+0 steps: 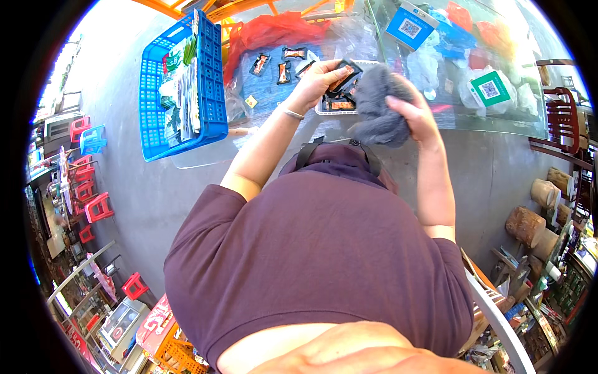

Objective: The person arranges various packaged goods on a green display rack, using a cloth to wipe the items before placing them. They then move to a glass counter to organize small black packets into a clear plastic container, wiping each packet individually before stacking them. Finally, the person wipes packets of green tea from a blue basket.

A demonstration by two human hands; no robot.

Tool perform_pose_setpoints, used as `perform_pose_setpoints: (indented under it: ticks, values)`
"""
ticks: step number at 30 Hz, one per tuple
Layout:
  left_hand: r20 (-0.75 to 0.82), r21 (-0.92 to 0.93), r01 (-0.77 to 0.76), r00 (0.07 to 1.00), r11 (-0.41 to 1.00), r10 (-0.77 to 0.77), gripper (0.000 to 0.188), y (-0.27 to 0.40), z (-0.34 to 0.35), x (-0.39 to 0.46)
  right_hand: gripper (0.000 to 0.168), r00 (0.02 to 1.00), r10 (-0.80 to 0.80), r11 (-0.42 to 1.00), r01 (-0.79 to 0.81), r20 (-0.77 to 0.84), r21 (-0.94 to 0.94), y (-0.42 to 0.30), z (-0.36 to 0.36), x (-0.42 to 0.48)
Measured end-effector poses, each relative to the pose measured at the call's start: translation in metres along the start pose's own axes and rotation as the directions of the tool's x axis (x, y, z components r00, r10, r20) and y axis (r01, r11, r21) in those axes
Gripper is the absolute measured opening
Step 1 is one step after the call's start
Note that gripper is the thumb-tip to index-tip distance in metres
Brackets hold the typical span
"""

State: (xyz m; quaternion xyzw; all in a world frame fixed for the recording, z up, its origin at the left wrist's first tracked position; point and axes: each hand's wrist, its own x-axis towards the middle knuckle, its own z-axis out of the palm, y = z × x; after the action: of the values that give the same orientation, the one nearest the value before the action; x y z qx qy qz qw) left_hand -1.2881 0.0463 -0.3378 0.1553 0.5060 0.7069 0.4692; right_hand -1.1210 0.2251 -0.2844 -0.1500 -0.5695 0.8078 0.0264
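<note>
Between the thumb and fingers of my left hand [321, 82] is a small black-and-orange packet [345, 77]. My right hand [417, 111] grips a bunched grey cloth [380, 105], which hangs just right of that packet. Under both hands sits a white plastic basket [322, 111], holding several similar packets [339, 104]; the cloth and hands hide part of it. Beyond my left hand, more loose packets [283, 73] lie on a blue surface [261, 91].
A blue plastic crate [217, 89] packed with upright sachets [187, 93] stands at the left. On the right, a glass tabletop [495, 122] carries a blue code sign [411, 25], a green code sign [490, 89] and plastic bags [423, 65]. Red plastic sheeting [275, 32] lies at the back.
</note>
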Motion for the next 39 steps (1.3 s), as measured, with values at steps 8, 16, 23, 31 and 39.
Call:
perform_pose_setpoints:
  ticks: [8, 16, 23, 31, 39]
  values:
    - [-0.324, 0.945, 0.285, 0.727, 0.162, 0.606, 0.054, -0.040, -0.110, 0.014, 0.049, 0.959, -0.094, 0.994, 0.107, -0.265, 0.033, -0.021, -0.049, -0.046]
    - [-0.479, 0.878, 0.396, 0.739, 0.269, 0.474, 0.060, -0.096, -0.244, 0.036, 0.048, 0.959, 0.014, 0.995, 0.014, -0.282, 0.097, -0.021, -0.037, -0.055]
    - [-0.439, 0.889, 0.446, 0.763, 0.106, 0.474, 0.061, -0.108, -0.223, 0.043, 0.048, 0.978, 0.032, 0.999, -0.033, -0.207, -0.002, -0.025, -0.017, -0.040]
    - [-0.034, -0.606, 0.005, 0.999, 0.795, -0.032, 0.045, 0.004, -0.097, -0.039, 0.053, 0.994, -0.025, 0.953, 0.056, 0.107, -0.298, -0.020, 0.042, 0.012]
    - [-0.277, -0.466, -0.061, 0.958, 0.883, -0.080, 0.039, 0.004, -0.001, -0.068, 0.040, 0.922, -0.215, 0.315, 0.379, 0.323, -0.870, 0.010, 0.094, 0.057]
